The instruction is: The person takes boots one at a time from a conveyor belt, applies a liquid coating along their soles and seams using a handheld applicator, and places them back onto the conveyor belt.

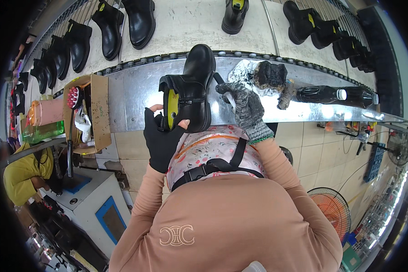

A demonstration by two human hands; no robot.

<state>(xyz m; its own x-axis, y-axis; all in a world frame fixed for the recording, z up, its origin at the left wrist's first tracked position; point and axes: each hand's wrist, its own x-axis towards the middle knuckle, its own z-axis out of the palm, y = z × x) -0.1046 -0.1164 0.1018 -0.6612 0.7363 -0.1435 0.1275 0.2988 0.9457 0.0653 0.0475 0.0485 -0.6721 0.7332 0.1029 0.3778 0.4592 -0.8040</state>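
Observation:
A black ankle boot (pixel 198 68) lies on the metal ledge, its toe pointing away from me and its yellow-lined opening facing left. My left hand (pixel 164 144), in a black glove with bare fingertips, is closed on the boot's heel end and shaft, thumb on the leather. In a grey knitted glove, my right hand (pixel 247 111) is closed round a slim pale-handled tool (pixel 232 100). A dark end (pixel 218 79), seemingly part of this tool, reaches the boot's right edge by the sole. Whether it touches is hard to see.
A blackened sponge-like block (pixel 270 75) rests on a stained white sheet (pixel 241 70) right of the boot. Dark bottles (pixel 317 94) lie beyond. A cardboard box (pixel 101 113) with a brush (pixel 74 97) stands left. More boots (pixel 139 22) line the conveyor (pixel 190 27). A person (pixel 25 174) works at left.

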